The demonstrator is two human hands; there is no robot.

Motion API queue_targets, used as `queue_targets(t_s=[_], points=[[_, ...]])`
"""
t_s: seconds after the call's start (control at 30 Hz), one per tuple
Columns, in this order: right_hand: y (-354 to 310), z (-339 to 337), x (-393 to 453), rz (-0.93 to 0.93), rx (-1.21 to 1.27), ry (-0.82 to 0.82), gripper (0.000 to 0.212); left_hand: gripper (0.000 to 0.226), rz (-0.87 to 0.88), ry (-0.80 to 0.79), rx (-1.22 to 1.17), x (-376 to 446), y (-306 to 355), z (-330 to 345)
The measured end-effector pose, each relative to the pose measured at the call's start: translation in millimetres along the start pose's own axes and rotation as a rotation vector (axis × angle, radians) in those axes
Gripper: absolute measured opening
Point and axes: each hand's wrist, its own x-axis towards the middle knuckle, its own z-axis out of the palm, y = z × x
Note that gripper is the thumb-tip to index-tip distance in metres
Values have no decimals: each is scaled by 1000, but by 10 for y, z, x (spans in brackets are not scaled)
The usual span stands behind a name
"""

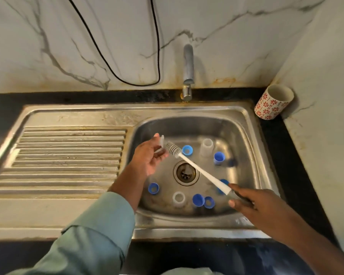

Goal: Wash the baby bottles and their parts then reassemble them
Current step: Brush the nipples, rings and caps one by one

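Observation:
Over the steel sink basin (244,135), my left hand (147,157) pinches a small clear bottle nipple (161,142). My right hand (246,199) grips the handle of a white bottle brush (203,172), whose bristled head (173,148) touches the nipple. On the basin floor stand a clear bottle (206,147) at the back and another clear bottle (179,199) at the front. Several blue caps and rings lie around the drain (186,172), among them a ring (187,150), a cap (218,158), a ring (153,188) and a cap (198,199).
A steel tap (188,66) rises behind the basin, with no water visible from it. The ribbed draining board (68,155) lies to the left. A floral cup (273,102) stands on the dark counter at the back right. A black cable (127,80) hangs on the marble wall.

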Motion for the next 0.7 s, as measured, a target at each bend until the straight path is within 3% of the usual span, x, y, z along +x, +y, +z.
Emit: queue_targets(t_s=[0.17, 0.27, 0.4, 0.47, 0.57, 0.6, 0.7], points=[[-178, -43, -85, -112, -224, 122, 46, 18, -9, -52, -62, -201, 149, -94], [-181, 19, -96, -225, -544, 243, 45, 28, 1, -38, -92, -259, 175, -145], [-207, 141, -119, -404, -692, 452, 44, 18, 31, -33, -136, -361, 202, -117], [-229, 189, -82, -475, -678, 469, 36, 14, 18, -53, -148, -379, 270, -127], [-351, 205, -69, -316, -499, 235, 43, 11, -50, -117, -190, -394, 387, -115], [-420, 197, -69, -236, -312, 136, 41, 13, -53, -112, -192, -398, 403, -94], [-634, 137, -34, 116, 665, -166, 20, 39, 23, -80, -166, -404, 405, -21]])
